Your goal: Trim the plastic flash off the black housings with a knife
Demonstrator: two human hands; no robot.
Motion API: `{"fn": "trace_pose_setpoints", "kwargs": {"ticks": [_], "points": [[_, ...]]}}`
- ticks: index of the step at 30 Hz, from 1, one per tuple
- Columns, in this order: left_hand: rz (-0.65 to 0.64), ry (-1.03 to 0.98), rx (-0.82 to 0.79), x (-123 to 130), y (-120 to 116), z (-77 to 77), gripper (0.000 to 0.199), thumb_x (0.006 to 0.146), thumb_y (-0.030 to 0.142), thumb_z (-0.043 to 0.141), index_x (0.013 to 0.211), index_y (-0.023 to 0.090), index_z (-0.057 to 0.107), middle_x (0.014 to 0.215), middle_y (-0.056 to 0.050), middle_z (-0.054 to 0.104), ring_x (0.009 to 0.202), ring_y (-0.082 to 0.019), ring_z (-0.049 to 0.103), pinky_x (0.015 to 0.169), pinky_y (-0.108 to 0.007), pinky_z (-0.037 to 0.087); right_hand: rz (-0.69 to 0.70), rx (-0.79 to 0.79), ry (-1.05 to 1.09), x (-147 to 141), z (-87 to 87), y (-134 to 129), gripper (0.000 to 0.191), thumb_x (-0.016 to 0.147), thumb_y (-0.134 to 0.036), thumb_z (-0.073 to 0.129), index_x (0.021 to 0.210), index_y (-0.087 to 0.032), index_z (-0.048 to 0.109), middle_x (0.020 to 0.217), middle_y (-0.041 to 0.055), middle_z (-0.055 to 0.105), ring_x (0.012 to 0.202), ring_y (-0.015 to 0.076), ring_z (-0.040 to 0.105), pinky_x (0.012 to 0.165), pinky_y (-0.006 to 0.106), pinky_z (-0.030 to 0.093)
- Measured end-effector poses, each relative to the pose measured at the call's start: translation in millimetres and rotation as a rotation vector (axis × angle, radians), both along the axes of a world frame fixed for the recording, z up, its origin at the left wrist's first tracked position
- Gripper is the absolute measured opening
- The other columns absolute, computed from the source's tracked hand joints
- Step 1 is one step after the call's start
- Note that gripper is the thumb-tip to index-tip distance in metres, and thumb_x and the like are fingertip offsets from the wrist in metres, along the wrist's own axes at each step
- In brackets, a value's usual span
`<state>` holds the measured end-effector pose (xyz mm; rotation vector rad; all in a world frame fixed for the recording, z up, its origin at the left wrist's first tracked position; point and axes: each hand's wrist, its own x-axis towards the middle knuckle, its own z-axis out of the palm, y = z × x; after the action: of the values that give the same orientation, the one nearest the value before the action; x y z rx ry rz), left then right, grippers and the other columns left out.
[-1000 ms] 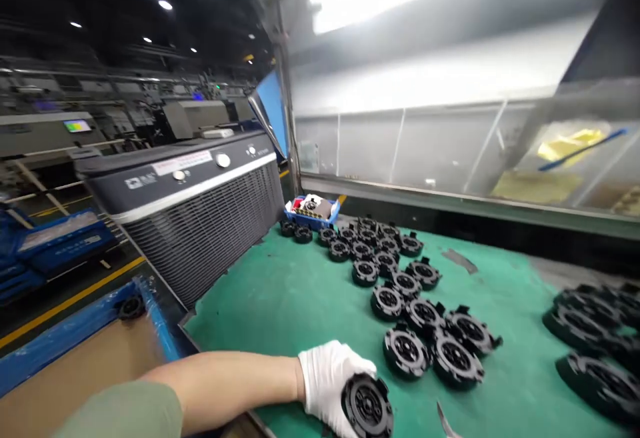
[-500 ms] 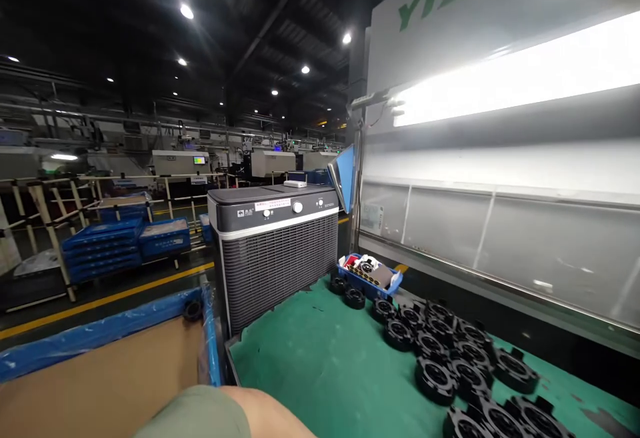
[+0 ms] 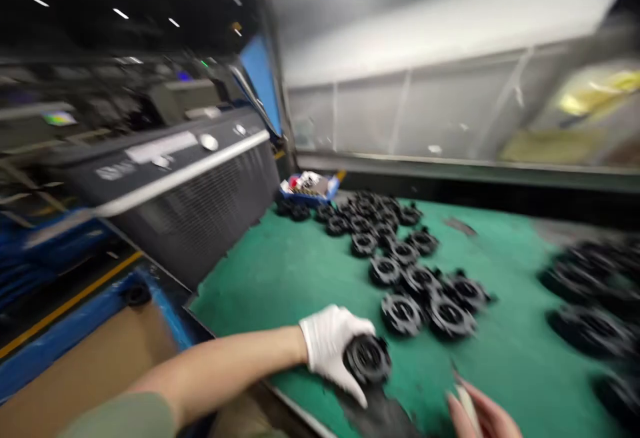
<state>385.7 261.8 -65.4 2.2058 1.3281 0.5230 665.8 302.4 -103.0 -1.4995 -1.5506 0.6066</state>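
Left hand, in a white glove: fingers and thumb gripping the rim of a ring, round and black, at the near edge of the green tabletop. Contact between ring and tabletop cannot be determined. Right hand, bare, partly out of frame: gripping a pale-handled tool, thin tip directed away from the person; blurred. Similar rings lie grouped beyond both hands, reaching toward a blue tray.

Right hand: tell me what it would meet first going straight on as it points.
The right hand would probably first meet the black round part ahead on the green mat; height is unclear, so it might pass above.
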Motion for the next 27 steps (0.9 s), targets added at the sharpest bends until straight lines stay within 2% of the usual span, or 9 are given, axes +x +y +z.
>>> {"fn": "trace_pose_setpoints", "kwargs": {"ticks": [1,3,6,10,13,16,20,23,27], "points": [[0.011,-0.012,0.003,-1,-5,-0.7,0.099,0.051,0.085,0.089,0.126,0.024,0.067,0.117,-0.013,0.079,0.106,-0.038,0.079,0.097,-0.045,0.062,0.098,-0.111,-0.022,14,-0.7,-22,0.054,0.080,-0.079,0.062,0.117,-0.042,0.073,0.101,0.0092,0.080,0.090,0.0405,0.079,0.069,0.056,0.068],[0.077,-0.034,0.038,-7,-7,-5.5,0.115,0.047,0.086,0.090,0.137,0.021,0.059,0.130,-0.018,0.073,0.118,-0.041,0.074,0.107,-0.053,0.057,0.136,-0.138,-0.053,28,5.2,-46,0.046,0.095,-0.066,0.060,0.119,-0.029,0.070,0.108,0.0106,0.080,0.094,0.0334,0.078,0.079,0.046,0.068],[0.114,-0.048,0.060,-14,-9,-13.2,0.129,0.049,0.082,0.092,0.150,0.016,0.048,0.138,-0.022,0.067,0.127,-0.043,0.068,0.113,-0.060,0.052,0.308,-0.005,-0.161,29,18.3,-50,0.028,0.108,-0.045,0.054,0.120,-0.025,0.068,0.111,0.0097,0.077,0.095,0.0268,0.076,0.085,0.040,0.063],[0.042,-0.014,0.008,-16,-7,-7.5,0.120,0.054,0.079,0.093,0.148,0.018,0.052,0.137,-0.020,0.068,0.124,-0.043,0.069,0.111,-0.060,0.054,0.489,0.049,-0.241,23,37.7,-56,0.021,0.111,-0.025,0.049,0.124,-0.023,0.066,0.103,0.0082,0.073,0.090,0.0231,0.072,0.083,0.035,0.060],[-0.107,-0.081,0.024,-15,5,0.9,0.110,0.062,0.075,0.092,0.148,0.019,0.052,0.138,-0.018,0.068,0.127,-0.041,0.068,0.112,-0.056,0.054,0.576,-0.057,-0.286,17,49.5,-71,0.028,0.112,-0.024,0.050,0.137,-0.023,0.059,0.114,0.0097,0.072,0.100,0.0233,0.072,0.086,0.035,0.060],[-0.226,-0.140,0.041,-12,15,4.1,0.097,0.073,0.058,0.092,0.151,0.019,0.048,0.138,-0.016,0.069,0.129,-0.037,0.068,0.114,-0.052,0.054,0.634,-0.107,-0.342,11,52.9,-85,0.036,0.111,-0.026,0.052,0.147,-0.022,0.052,0.114,0.0097,0.071,0.097,0.0234,0.071,0.082,0.036,0.060],[-0.214,-0.185,0.096,-11,10,-0.3,0.084,0.079,0.050,0.088,0.147,0.019,0.048,0.132,-0.016,0.071,0.124,-0.036,0.070,0.111,-0.052,0.055,0.654,-0.096,-0.374,10,48.5,-91,0.038,0.111,-0.021,0.053,0.149,-0.019,0.051,0.112,0.0094,0.070,0.095,0.0225,0.070,0.083,0.036,0.058],[-0.158,-0.185,0.112,-14,4,-3.8,0.088,0.079,0.054,0.087,0.149,0.019,0.046,0.135,-0.018,0.069,0.126,-0.037,0.069,0.109,-0.052,0.056,0.633,-0.089,-0.408,10,50.0,-84,0.039,0.110,-0.020,0.055,0.149,-0.017,0.052,0.107,0.0088,0.069,0.093,0.0221,0.068,0.082,0.036,0.056],[-0.273,-0.129,0.061,-18,15,-0.1,0.108,0.071,0.058,0.094,0.156,0.020,0.039,0.137,-0.018,0.069,0.125,-0.039,0.069,0.107,-0.052,0.056,0.701,-0.066,-0.502,7,63.0,-74,0.040,0.110,-0.019,0.054,0.150,-0.016,0.052,0.097,0.0065,0.064,0.084,0.0213,0.063,0.072,0.035,0.052]]}}
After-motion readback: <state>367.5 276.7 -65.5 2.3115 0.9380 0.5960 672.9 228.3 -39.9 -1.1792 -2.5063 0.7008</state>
